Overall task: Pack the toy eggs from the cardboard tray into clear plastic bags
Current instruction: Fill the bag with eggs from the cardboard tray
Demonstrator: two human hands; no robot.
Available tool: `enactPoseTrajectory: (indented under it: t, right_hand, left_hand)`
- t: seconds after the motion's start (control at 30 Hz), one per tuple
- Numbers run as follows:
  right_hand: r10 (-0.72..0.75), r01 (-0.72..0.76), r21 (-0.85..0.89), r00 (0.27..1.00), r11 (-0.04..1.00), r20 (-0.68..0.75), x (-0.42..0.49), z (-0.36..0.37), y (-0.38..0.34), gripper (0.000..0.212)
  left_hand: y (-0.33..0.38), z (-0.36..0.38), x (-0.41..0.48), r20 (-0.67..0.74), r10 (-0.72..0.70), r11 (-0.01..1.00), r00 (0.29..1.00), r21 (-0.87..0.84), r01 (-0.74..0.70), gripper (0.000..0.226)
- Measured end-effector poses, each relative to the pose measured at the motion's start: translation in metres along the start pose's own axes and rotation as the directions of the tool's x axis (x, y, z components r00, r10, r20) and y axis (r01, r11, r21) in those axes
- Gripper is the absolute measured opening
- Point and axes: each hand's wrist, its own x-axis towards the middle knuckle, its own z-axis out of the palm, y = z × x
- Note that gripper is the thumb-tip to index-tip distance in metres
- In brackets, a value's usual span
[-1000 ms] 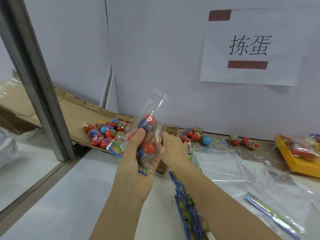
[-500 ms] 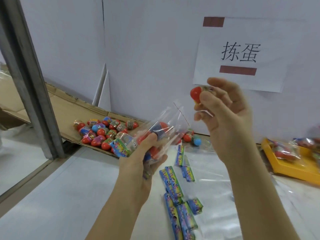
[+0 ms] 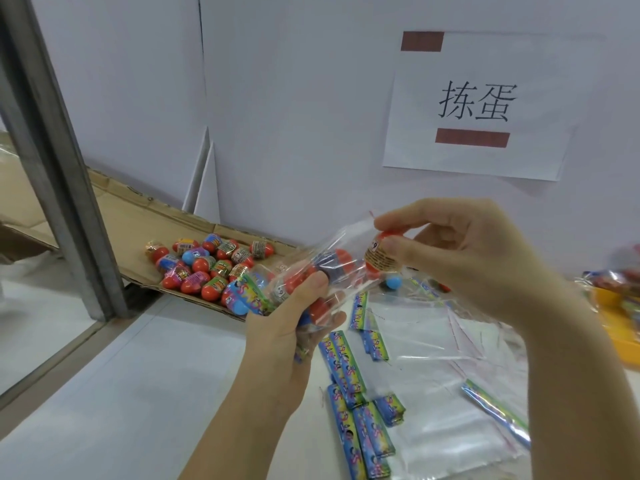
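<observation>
At the packing desk [image 3: 121,393], as I see it from my remote station: my left hand [image 3: 277,327] grips a clear plastic bag [image 3: 341,237] round its lower half, fingers and thumb curled over it, with red and blue eggs inside. My right hand [image 3: 460,258] pinches one toy egg [image 3: 379,258], red with a tan label, between thumb and fingertips at the bag's open mouth. Through the glare of the film I cannot tell whether the egg has passed the rim.

The cardboard tray [image 3: 138,230] lies along the desk's far edge at the left, against the white wall, with the loose eggs [image 3: 211,268] heaped at its near end. One blue egg [image 3: 394,281] sits on the desk just beyond the bag. Colourful paper packets [image 3: 349,375] lie scattered near the desk's middle, and flat empty bags [image 3: 433,375] lie beside them to the right. A yellow tray [image 3: 620,327] shows at the right edge. A paper sign [image 3: 478,105] hangs on the wall above.
</observation>
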Motion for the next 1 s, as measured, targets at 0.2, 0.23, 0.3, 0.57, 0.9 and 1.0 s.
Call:
enactPoseTrajectory:
  t: [0.2, 0.23, 0.3, 0.57, 0.9, 1.0]
  right_hand:
    - [-0.066, 0.075, -0.108, 0.994, 0.991, 0.086, -0.001, -0.005, 0.002, 0.013]
    - [-0.061, 0.072, -0.105, 0.993, 0.992, 0.101, -0.001, -0.006, 0.002, 0.014]
    - [-0.06, 0.07, -0.081, 0.991, 0.994, 0.123, -0.001, -0.005, 0.003, 0.018]
    - [-0.017, 0.018, 0.049, 1.0, 0.999, -0.014, 0.003, 0.009, 0.001, 0.022]
    - [0.045, -0.03, -0.265, 0.998, 0.964, 0.049, 0.002, 0.014, -0.002, 0.046]
    - [0.046, -0.027, -0.267, 0.997, 0.963, 0.066, 0.003, 0.018, -0.002, 0.049]
  left_hand:
    - [0.0, 0.004, -0.006, 0.007, -0.073, 0.996, 0.997, -0.058, 0.073, 0.018]
    - [-0.001, 0.005, -0.006, 0.003, -0.079, 0.995, 0.997, -0.061, 0.079, 0.016]
    - [-0.001, 0.007, -0.008, 0.026, -0.084, 0.995, 0.996, -0.059, 0.085, 0.019]
    - [-0.001, 0.011, -0.012, 0.103, -0.099, 0.99, 0.99, -0.085, 0.108, 0.031]
    - [0.002, 0.012, -0.012, 0.12, -0.144, 0.98, 0.982, -0.121, 0.158, 0.031]
    - [0.001, 0.011, -0.01, 0.113, -0.137, 0.975, 0.984, -0.16, 0.154, 0.03]
